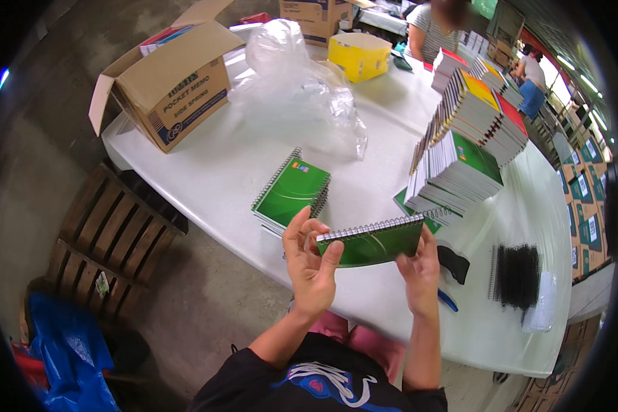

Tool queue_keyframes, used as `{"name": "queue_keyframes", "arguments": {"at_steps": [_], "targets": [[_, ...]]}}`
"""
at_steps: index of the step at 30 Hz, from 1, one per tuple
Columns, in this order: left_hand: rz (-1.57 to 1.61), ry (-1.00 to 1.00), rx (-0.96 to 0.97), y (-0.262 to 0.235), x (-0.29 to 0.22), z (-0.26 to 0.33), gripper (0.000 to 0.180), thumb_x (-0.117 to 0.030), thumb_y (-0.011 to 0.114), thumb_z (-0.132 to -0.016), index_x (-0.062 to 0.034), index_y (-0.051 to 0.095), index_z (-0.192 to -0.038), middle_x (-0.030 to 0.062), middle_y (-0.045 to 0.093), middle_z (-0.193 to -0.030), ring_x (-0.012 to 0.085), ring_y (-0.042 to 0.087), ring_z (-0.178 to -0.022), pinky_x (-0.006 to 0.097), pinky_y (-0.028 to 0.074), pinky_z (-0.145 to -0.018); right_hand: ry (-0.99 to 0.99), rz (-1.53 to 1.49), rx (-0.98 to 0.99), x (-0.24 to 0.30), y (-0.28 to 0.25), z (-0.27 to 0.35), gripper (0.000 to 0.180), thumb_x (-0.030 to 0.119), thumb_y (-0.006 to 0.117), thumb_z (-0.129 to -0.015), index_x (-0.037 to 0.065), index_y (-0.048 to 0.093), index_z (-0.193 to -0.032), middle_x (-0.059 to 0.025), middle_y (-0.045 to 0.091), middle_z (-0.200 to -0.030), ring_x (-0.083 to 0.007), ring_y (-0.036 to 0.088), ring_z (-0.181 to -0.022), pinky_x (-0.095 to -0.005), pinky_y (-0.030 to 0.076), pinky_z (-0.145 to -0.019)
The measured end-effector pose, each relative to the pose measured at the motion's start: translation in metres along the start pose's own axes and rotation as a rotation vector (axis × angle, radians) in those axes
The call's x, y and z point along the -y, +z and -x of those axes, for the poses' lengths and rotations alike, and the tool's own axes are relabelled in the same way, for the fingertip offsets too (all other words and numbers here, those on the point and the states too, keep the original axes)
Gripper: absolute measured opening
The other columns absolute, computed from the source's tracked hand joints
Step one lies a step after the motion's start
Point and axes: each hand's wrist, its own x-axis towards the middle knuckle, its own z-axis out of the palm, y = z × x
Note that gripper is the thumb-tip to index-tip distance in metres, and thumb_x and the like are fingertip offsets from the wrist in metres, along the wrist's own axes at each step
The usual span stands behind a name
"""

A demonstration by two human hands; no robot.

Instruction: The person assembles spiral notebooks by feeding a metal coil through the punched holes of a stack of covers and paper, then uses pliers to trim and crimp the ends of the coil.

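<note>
Above the near edge of the white desk (240, 165), you hold a small green-covered notebook with a silver wire spiral (371, 242) up between both hands. Its long axis runs left to right, tilting slightly upward to your right, with the spiral along the top edge. Your left hand (310, 264) takes the left end: fingers (296, 230) curled behind the cover, thumb pressed on the front, pinching it. Your right hand (420, 266) pinches the right end, fingers mostly hidden behind the book. Both hands sit equally close.

On the desk just beyond lies a short stack of like green spiral notebooks (292, 193). To the right, a tall leaning pile of notebooks with green, yellow and red covers (467, 137). A bundle of black wire coils (516, 276) lies near the right edge. Farther back: crumpled clear plastic wrap (299, 82), an open brown cardboard carton (168, 79), a yellow box (358, 55). Concrete floor, wooden pallet (110, 233) to your left. Another person works at the far end.
</note>
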Motion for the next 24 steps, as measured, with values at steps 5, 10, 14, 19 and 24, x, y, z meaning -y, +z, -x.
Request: {"name": "queue_keyframes", "arguments": {"at_steps": [5,10,14,19,24], "targets": [[-0.263,0.151,-0.083,-0.045,-0.010,-0.038,0.043,0.000,0.062,-0.086,-0.0026,0.044,-0.124,0.0031,0.047,-0.100,0.0100,0.047,-0.088,0.023,0.041,-0.076,-0.078,-0.141,0.118,0.012,0.070,-0.082,0.042,0.001,0.069,-0.079,0.002,0.055,-0.120,-0.0086,0.061,-0.102,-0.0108,0.059,-0.086,-0.0211,0.049,-0.070],[-0.598,0.006,-0.199,-0.082,0.012,-0.079,0.033,-0.009,0.061,-0.088,-0.0021,0.051,-0.118,0.0036,0.052,-0.098,0.0109,0.050,-0.091,0.028,0.041,-0.081,-0.135,0.190,0.232,-0.029,0.115,-0.143,0.036,0.015,0.071,-0.078,0.005,0.063,-0.111,-0.0099,0.063,-0.104,-0.0201,0.063,-0.082,-0.0316,0.050,-0.072],[-0.634,-0.029,-0.191,-0.092,0.049,-0.077,0.028,-0.013,0.054,-0.092,-0.0010,0.054,-0.117,0.0067,0.055,-0.103,0.0155,0.050,-0.099,0.030,0.040,-0.088,-0.193,0.645,0.240,-0.061,0.129,-0.144,0.034,0.031,0.057,-0.087,0.015,0.062,-0.116,-0.0089,0.057,-0.119,-0.0279,0.051,-0.112,-0.0460,0.038,-0.091],[-0.440,-0.034,-0.219,-0.086,0.066,-0.073,0.025,-0.011,0.049,-0.093,0.0014,0.054,-0.114,0.0107,0.055,-0.109,0.0200,0.052,-0.101,0.031,0.040,-0.091,-0.132,0.635,0.208,-0.050,0.127,-0.130,0.044,0.034,0.053,-0.092,0.015,0.049,-0.131,-0.0152,0.047,-0.133,-0.0309,0.044,-0.122,-0.0456,0.034,-0.098],[-0.491,0.008,-0.342,-0.105,0.039,-0.070,0.032,-0.017,0.042,-0.098,0.0015,0.047,-0.124,0.0120,0.048,-0.126,0.0214,0.043,-0.118,0.032,0.030,-0.102,-0.756,1.122,-0.353,0.016,0.038,-0.118,0.055,0.029,0.063,-0.082,0.017,0.045,-0.133,-0.0159,0.037,-0.138,-0.0331,0.036,-0.127,-0.0542,0.026,-0.097]]}}
